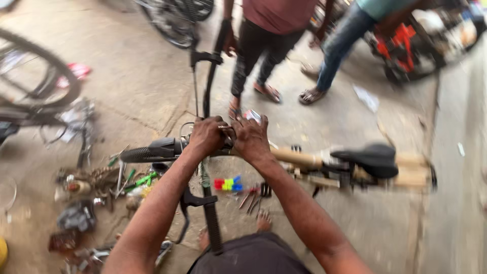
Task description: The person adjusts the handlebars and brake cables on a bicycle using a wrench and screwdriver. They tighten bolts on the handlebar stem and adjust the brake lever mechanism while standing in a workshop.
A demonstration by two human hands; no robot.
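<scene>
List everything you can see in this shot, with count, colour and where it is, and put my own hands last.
Bicycle: one, tan wrapped frame, lying across the middle.
Handlebar: one, black, running up and down through the centre.
Saddle: one, black, right of centre on the frame.
Front tyre: one, black, left of the hands.
Coloured blocks: a small cluster, red, yellow, green, blue, on the floor under the frame.
Loose tools and parts: many, mixed, blurred, on the floor lower left.
Other bicycle wheel: one, black, far left.
Bystanders: two, legs only, top centre.
Left hand: on the stem area.
Right hand: beside it, same spot; grip unclear from blur.
</scene>
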